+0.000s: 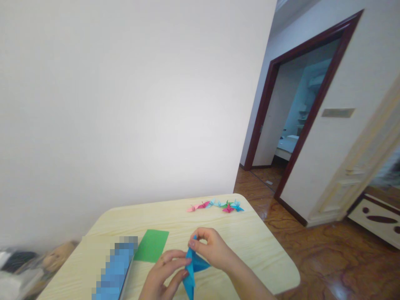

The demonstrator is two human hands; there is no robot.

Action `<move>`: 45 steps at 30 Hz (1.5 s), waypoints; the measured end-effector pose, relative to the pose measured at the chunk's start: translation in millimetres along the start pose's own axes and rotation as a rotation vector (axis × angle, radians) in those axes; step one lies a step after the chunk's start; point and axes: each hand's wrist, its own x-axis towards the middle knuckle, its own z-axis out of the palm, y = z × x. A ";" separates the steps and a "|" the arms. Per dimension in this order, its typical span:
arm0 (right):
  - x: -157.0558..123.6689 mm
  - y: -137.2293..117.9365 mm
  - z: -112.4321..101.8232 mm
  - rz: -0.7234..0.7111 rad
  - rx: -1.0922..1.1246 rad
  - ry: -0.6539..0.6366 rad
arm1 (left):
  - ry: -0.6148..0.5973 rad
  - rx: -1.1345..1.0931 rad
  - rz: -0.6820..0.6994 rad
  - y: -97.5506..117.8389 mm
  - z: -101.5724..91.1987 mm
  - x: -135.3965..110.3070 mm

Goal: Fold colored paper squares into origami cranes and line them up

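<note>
A partly folded blue paper (194,266) is held over the wooden table (250,241) between both my hands. My left hand (164,277) pinches its lower left part, fingers closed on the paper. My right hand (211,248) pinches the upper tip, fingers curled around it. A green sheet of paper (151,246) lies flat just left of my hands. Several small folded paper cranes (218,205) in pink, blue and green sit in a row near the table's far edge.
A blurred blue object (114,268) lies on the table at the left. A white wall stands behind the table. To the right is brown glossy floor, a dark-framed doorway (293,125) and a cream cabinet (375,216).
</note>
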 end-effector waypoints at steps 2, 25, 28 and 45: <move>-1.1 -1.5 1.1 -0.007 0.002 -0.011 | 0.034 0.024 0.032 -1.4 1.6 1.3; -11.9 -16.6 1.1 -0.179 -0.071 0.087 | 0.182 0.057 -0.228 7.2 5.9 6.6; -15.0 -18.6 0.7 -0.331 -0.137 0.166 | 0.253 0.043 -0.225 12.0 8.1 8.7; -15.1 -20.6 2.1 -0.384 -0.097 0.119 | 0.271 -0.184 -0.411 4.2 15.8 2.1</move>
